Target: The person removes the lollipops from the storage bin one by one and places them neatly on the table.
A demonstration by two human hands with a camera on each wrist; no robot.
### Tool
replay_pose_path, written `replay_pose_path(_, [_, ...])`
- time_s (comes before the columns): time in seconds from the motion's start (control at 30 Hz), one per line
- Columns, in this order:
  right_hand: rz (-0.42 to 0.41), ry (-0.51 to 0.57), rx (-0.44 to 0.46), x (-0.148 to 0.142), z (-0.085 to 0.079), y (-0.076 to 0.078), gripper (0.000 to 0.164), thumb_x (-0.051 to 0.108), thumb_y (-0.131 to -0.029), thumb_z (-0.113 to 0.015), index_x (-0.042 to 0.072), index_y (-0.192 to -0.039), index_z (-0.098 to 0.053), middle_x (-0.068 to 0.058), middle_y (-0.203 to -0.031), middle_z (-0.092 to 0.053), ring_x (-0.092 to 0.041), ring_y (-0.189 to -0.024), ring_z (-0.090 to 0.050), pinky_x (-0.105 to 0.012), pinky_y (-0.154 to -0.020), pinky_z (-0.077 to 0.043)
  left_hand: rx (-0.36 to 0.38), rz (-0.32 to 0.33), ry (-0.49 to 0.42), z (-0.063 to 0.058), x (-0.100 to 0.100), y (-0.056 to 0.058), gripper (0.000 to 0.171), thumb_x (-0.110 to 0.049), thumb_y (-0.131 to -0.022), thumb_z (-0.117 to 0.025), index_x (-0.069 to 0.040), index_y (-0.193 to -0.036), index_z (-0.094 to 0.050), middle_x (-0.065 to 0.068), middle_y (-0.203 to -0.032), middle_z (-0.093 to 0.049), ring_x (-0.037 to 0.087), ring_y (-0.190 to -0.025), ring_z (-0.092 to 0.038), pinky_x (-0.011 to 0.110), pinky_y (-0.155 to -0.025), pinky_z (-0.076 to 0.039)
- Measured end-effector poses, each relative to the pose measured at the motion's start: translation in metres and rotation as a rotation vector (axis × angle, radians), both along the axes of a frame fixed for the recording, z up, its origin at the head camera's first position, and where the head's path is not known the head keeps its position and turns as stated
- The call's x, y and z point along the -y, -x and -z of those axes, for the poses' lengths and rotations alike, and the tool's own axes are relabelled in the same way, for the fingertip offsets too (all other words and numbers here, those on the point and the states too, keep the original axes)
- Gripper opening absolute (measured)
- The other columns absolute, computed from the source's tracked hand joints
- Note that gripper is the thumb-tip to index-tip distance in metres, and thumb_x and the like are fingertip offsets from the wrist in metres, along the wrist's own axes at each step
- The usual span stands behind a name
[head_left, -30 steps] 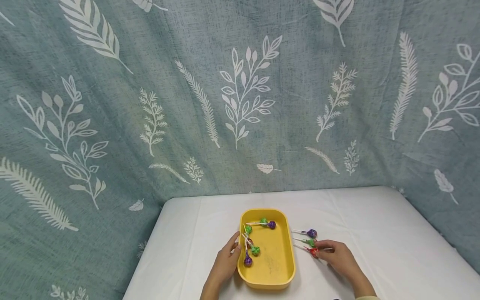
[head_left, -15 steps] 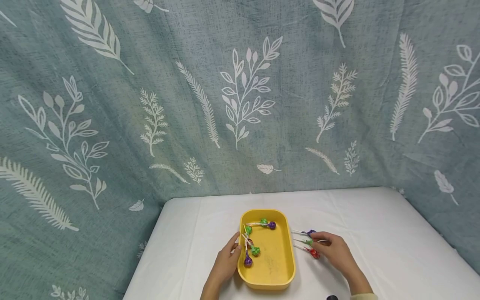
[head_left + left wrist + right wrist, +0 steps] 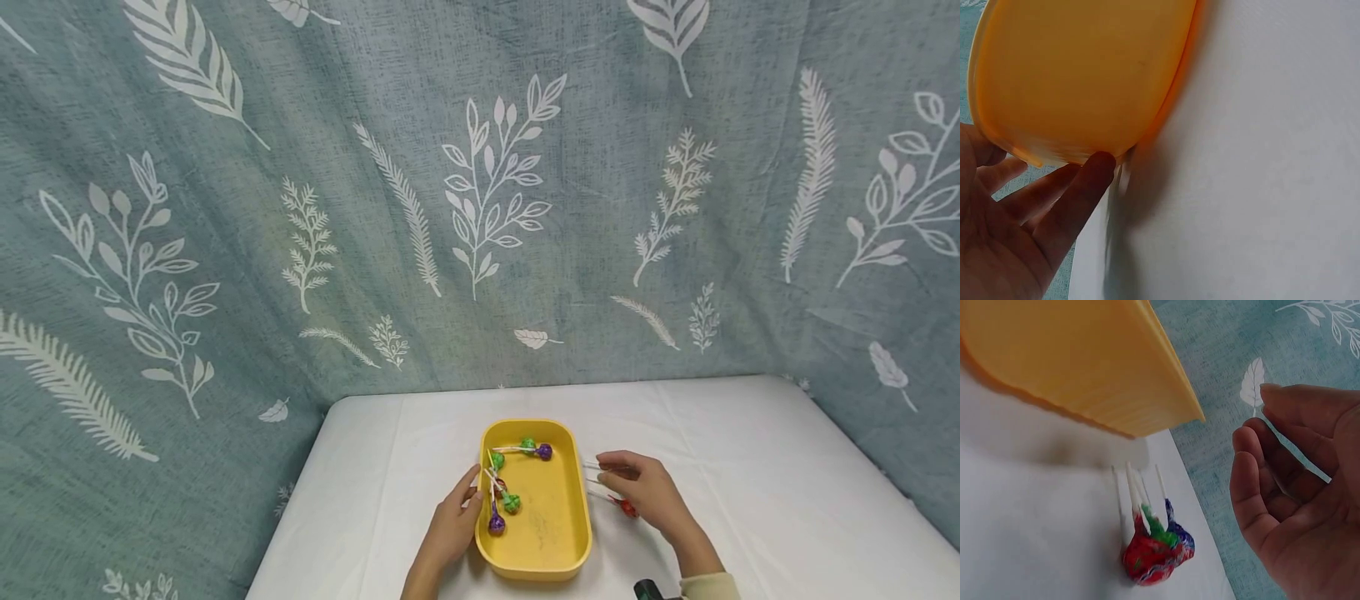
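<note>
My left hand (image 3: 454, 517) rests along the left side of a yellow plastic tray (image 3: 551, 542), its fairly straight fingers touching the outer wall in the left wrist view. Inside the tray, several wrapped lollipops lie along the left and far sides, among them a purple lollipop (image 3: 497, 523) and a green lollipop (image 3: 512, 503). Just right of the tray, my right hand (image 3: 645, 487) hovers with loosely bent fingers, holding nothing. Beneath it three lollipops lie side by side, sticks toward the tray: a red one (image 3: 1147, 559), a green one (image 3: 1164, 535) and a purple one (image 3: 1184, 537). The hand hides most of the last two in the head view.
A white cloth (image 3: 772, 483) covers the table. Behind and beside it hangs a blue-green curtain (image 3: 570, 333) with white leaf prints. A dark rounded object (image 3: 647, 589) shows at the bottom edge near the right sleeve (image 3: 710, 586).
My right hand has moved away from the red and green lollipops, up and to the left, over the purple and green ones. The left hand and tray stay put.
</note>
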State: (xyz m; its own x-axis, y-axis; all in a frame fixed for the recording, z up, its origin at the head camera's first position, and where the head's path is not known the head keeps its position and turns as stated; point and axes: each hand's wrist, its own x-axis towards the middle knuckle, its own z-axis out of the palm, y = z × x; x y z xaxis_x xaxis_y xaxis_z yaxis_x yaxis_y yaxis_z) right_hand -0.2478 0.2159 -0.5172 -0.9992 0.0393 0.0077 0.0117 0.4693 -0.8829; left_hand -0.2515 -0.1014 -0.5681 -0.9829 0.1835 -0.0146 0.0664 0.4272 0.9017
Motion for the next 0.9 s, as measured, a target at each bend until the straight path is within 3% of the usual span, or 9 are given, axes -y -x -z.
replay_pose_path(0.33, [-0.029,0.040,-0.032,0.020,-0.008,0.015,0.031,0.011,-0.093,-0.073,0.002,-0.122,-0.071,-0.012,-0.115,-0.072,-0.027,-0.104,-0.069,-0.042,-0.089,-0.058,-0.019,0.000,0.006,0.001,0.001,0.000,0.050,-0.024,-0.107,-0.052,-0.014,-0.155,-0.044,0.023,-0.130,-0.062,0.037,-0.109,-0.067,0.051,-0.091,-0.056])
replay_pose_path(0.63, [-0.053,0.094,-0.026,0.042,-0.012,0.024,0.029,0.006,-0.094,-0.071,0.003,-0.122,-0.071,-0.018,-0.124,-0.067,-0.032,-0.113,-0.065,-0.040,-0.092,-0.057,-0.020,0.001,0.017,0.000,0.001,0.000,0.049,-0.024,-0.107,-0.051,-0.015,-0.155,-0.044,0.023,-0.130,-0.062,0.036,-0.109,-0.066,0.052,-0.091,-0.055])
replay_pose_path(0.9, [-0.084,0.032,-0.025,0.059,-0.013,0.036,0.030,0.007,-0.095,-0.070,-0.001,-0.124,-0.068,-0.021,-0.125,-0.067,-0.036,-0.115,-0.064,-0.047,-0.094,-0.055,-0.024,-0.006,0.029,0.000,0.000,0.000,0.049,-0.023,-0.107,-0.051,-0.015,-0.154,-0.045,0.023,-0.131,-0.062,0.039,-0.115,-0.063,0.055,-0.095,-0.053])
